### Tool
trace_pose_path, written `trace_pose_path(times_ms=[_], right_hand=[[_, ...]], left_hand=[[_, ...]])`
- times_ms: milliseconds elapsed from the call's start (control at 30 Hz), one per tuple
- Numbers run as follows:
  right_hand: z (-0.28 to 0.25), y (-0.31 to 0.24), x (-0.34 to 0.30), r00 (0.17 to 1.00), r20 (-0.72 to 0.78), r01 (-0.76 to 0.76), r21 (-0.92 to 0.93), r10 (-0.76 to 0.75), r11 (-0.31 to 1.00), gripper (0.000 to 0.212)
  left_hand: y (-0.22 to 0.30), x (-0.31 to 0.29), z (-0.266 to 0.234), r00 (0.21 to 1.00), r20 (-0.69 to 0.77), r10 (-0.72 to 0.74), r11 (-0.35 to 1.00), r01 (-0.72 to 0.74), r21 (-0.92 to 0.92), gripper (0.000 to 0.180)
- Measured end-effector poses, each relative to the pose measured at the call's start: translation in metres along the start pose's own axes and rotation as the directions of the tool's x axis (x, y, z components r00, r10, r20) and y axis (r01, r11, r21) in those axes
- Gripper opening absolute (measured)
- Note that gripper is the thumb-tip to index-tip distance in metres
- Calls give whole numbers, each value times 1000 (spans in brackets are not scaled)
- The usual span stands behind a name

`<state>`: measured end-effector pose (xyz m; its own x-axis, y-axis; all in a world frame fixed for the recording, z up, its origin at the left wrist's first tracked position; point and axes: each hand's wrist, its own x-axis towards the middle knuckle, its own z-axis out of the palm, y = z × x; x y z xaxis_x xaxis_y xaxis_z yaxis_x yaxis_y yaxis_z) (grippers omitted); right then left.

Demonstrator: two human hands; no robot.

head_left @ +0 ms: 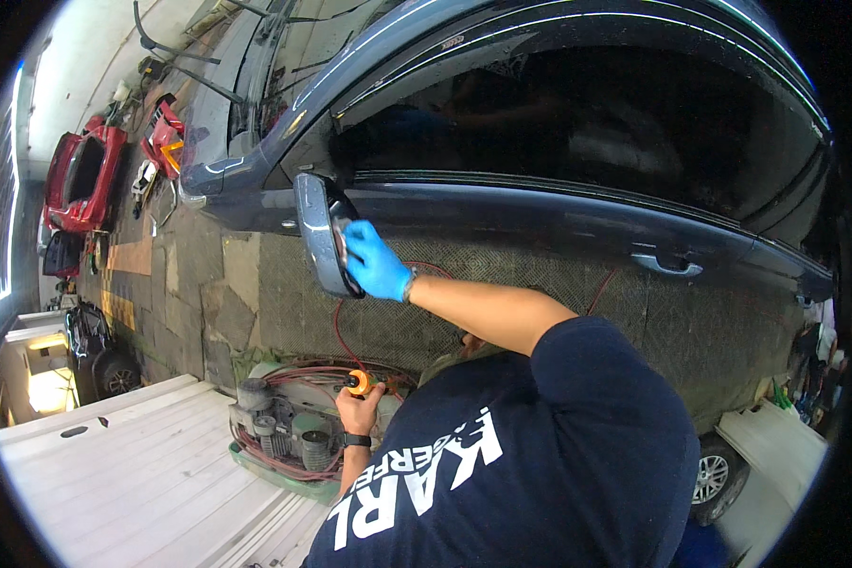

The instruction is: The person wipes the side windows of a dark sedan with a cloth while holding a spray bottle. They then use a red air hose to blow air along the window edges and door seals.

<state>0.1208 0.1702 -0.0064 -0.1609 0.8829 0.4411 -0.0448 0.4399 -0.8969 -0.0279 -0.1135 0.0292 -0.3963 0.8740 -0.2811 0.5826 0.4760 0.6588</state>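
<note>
My right hand, in a blue glove, presses against the glass side of the car's side mirror. Its fingers are curled in; whatever lies between them and the glass is too hidden to name. The grey-blue mirror housing juts from the door of a dark blue car. Lower down, my bare left hand, a watch on its wrist, is closed around a small orange object with a black end. A thin red hose comes down close to it.
A green-based air compressor with coiled hoses stands beside my left forearm. White ribbed panelling fills the lower left. Red car body parts stand at the far left. Dark textured matting covers the floor along the car.
</note>
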Motion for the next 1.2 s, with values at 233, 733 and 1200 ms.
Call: trace_pose_path(times_ms=[233, 733, 1200], right_hand=[[-11, 22, 53, 996, -89, -17, -84, 9, 996, 36], [-2, 13, 57, 984, -173, -40, -46, 31, 998, 34], [-3, 9, 47, 991, -121, -58, 9, 59, 998, 26]], left_hand=[[-5, 1, 1, 999, 6, -42, 998, 43, -53, 42], [-3, 17, -7, 998, 59, 28, 1000, -27, -7, 36], [7, 20, -11, 997, 52, 61, 997, -63, 38, 35]])
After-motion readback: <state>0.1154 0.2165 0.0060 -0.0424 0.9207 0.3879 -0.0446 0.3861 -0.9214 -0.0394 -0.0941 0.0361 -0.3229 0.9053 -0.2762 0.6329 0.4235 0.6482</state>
